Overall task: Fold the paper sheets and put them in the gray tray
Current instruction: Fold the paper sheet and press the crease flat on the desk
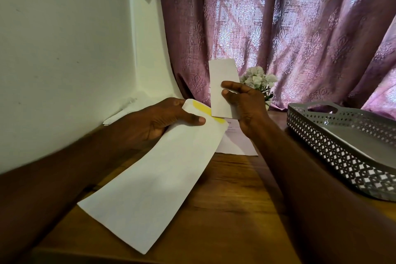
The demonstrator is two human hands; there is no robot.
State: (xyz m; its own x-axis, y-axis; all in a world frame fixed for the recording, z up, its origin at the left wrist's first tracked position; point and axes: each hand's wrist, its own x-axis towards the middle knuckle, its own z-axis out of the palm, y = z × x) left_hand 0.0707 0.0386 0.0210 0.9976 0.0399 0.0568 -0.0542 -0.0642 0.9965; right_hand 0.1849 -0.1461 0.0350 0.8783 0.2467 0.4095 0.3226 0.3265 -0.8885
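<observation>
— Holding tight: right hand (246, 103) pinching a small folded paper (222, 88), thumb in front, fingers behind. Paper standing up tall, above the table.

— And the other side?

— Left hand (162, 120) gripping a long white envelope (154, 176) near its top, thumb pressed flat on the front. Yellow strip (205, 111) showing under the open flap. Low end of the envelope hanging just over the wooden table (227, 188).

— Next step, maybe?

— Looks like slipping the folded paper into the envelope mouth. Bottom edge of the paper touching or almost touching the yellow strip, hard to tell which.

— How to do that well?

— Keep the mouth wide with the left thumb. Aim one corner in first, then slide down slowly. No squeezing hard, or new creases. No touching the yellow strip, possibly sticky.

— Where to after that?

— Gray tray (334, 146) on the right, near the right arm, with holes all over its wall. Something pale lying inside, maybe paper.

— Any more sheets?

— One more white sheet (235, 141) flat on the table, behind the envelope.

— Any words to read?

— Only tiny faint print near the top of that sheet, too small to read. No brand anywhere.
</observation>
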